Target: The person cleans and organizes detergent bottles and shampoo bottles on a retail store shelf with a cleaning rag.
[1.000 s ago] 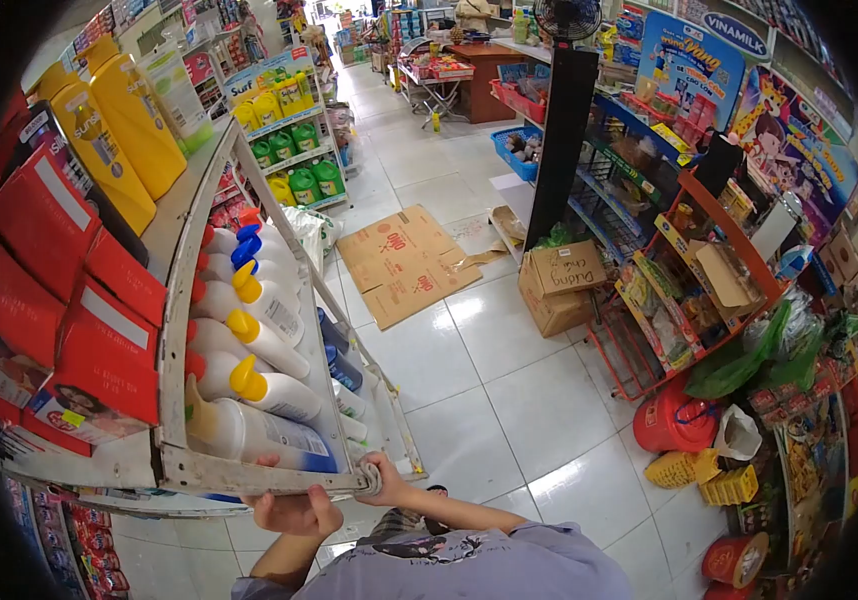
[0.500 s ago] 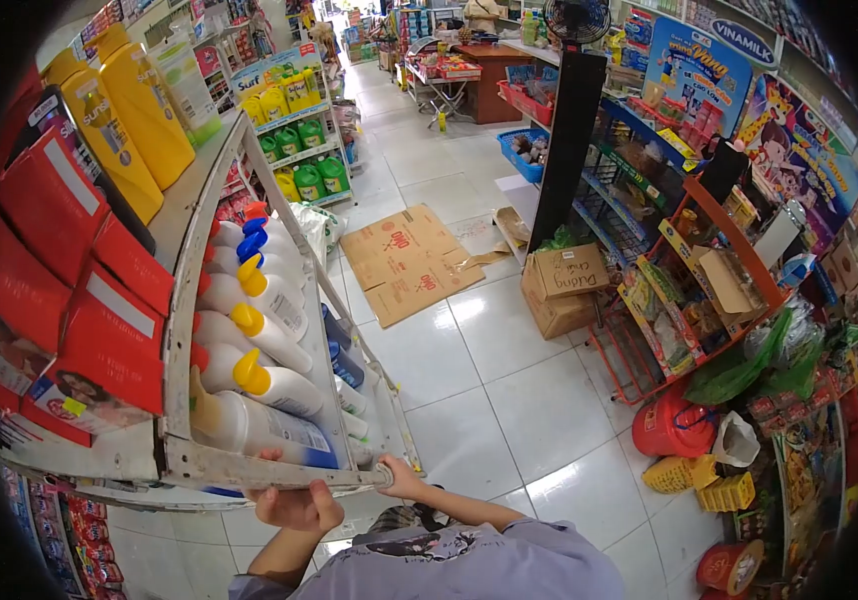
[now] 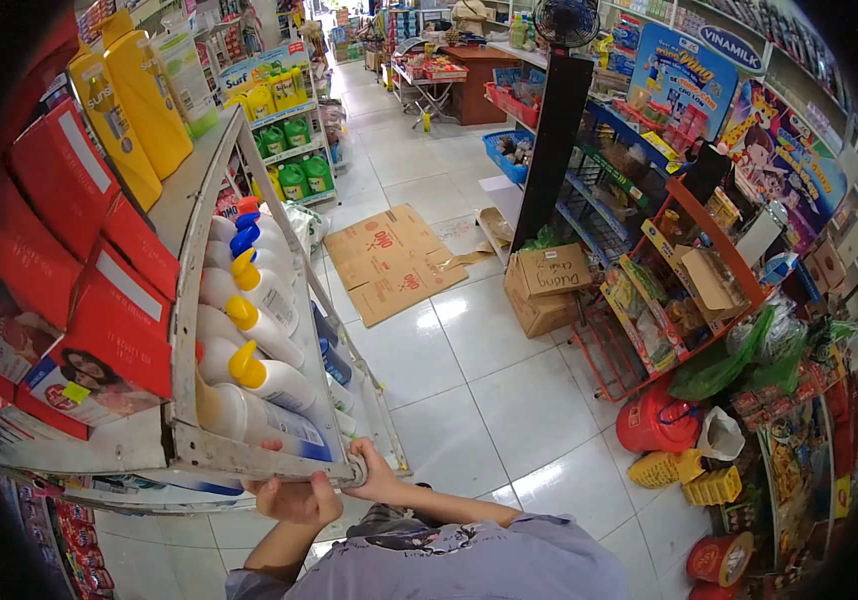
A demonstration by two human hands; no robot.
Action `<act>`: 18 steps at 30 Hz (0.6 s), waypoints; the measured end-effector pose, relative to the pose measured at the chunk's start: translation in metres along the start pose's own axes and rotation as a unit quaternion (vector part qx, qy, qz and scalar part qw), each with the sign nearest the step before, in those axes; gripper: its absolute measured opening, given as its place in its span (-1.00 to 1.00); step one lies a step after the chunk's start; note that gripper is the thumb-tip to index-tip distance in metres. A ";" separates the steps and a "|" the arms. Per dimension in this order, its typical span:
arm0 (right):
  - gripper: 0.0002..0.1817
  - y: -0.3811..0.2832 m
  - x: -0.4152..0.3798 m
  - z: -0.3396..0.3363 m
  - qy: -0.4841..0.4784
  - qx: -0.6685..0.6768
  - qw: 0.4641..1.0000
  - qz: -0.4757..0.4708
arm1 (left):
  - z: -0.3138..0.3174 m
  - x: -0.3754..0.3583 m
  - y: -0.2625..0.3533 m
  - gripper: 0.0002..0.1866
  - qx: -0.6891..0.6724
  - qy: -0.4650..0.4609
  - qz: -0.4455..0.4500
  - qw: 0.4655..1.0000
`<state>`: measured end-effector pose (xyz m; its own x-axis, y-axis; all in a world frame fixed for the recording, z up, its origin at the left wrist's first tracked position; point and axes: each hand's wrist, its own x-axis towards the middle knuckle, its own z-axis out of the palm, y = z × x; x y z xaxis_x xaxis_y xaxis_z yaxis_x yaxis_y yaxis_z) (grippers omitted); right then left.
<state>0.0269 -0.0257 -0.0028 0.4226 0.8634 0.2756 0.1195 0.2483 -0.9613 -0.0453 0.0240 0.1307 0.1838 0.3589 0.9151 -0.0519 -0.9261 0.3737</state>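
While you look down along the shelf edge, the head view puts both your hands at the bottom centre of the frame. Your left hand (image 3: 294,497) sits under the metal rail (image 3: 249,462) of the shelf, fingers curled up over its front lip and clamped on it. Your right hand (image 3: 374,472) grips the rail's right corner, fingers wrapped shut around the end.

Just above the rail, in the lower left of the frame, a white bottle (image 3: 261,420) with a blue label lies on its side against the lip, touching or almost touching your left fingertips. Behind it, rows of white bottles with yellow caps (image 3: 249,365) fill the shelf up toward the middle left. Red boxes (image 3: 114,335) stand on the tier at far left, with yellow bottles (image 3: 139,95) at upper left.

Judging by this, the shelf looks nearly fully stocked; the front bottle seems seated, and you have nothing loose in hand. Flattened cardboard (image 3: 394,260) and a cardboard box (image 3: 547,285) lie on the tiled floor at centre.
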 end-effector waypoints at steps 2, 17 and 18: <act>-0.42 0.009 -0.003 -0.001 -0.001 -0.002 1.000 -0.015 | 0.002 0.003 0.001 -0.44 -0.007 0.002 0.002 1.000; -0.33 0.141 -0.048 -0.009 -0.056 -0.095 0.993 0.050 | -0.004 0.010 0.004 -0.44 0.018 -0.028 0.030 0.999; -0.36 0.151 -0.050 -0.013 -0.084 -0.148 0.982 0.077 | -0.004 0.010 0.004 -0.44 0.029 -0.034 0.027 0.999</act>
<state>0.0353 -0.0374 -0.1622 0.3050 0.9472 0.0993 0.3315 -0.0078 -0.9434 -0.0474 0.0239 0.1416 0.2495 0.3007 0.9205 -0.0069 -0.9500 0.3122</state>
